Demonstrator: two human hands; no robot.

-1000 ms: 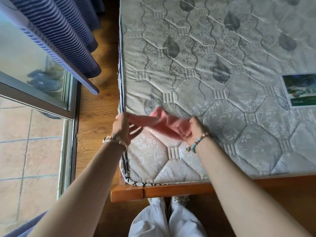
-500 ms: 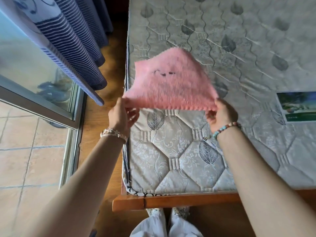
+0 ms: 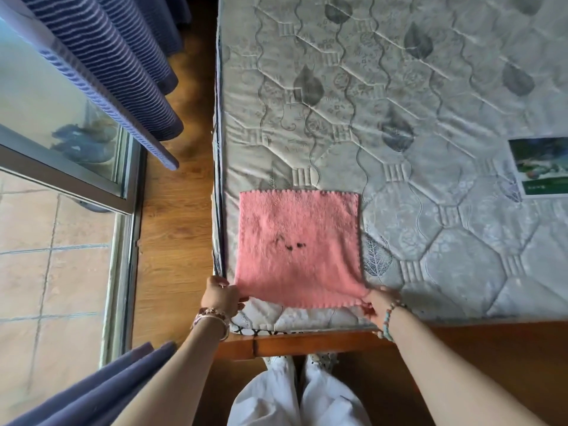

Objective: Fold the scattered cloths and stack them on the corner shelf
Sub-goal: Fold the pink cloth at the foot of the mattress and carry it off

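The pink cloth lies spread flat on the mattress, at the near left corner of the bed, close to its left edge. It is almost square, so it has no clear long axis; its sides run parallel to the edges of the mattress. Some small dark marks sit near its middle.

The left hand pinches the near left corner of the cloth, and the right hand pinches the near right corner. Each grip is closed on the fabric with the fingers curled round the edge. Between the two hands the near edge is a little lifted and stretched, while the far edge rests on the mattress.

So the whole cloth lies away from both grips, toward the far side of the bed, and both hands are equally near to it. I judge that the first fold calls for carrying the near edge forward, over the middle, until it meets the far edge. Both hands must travel together, otherwise the corners will not match. The corner shelf is not visible here, and no other cloths are in view.
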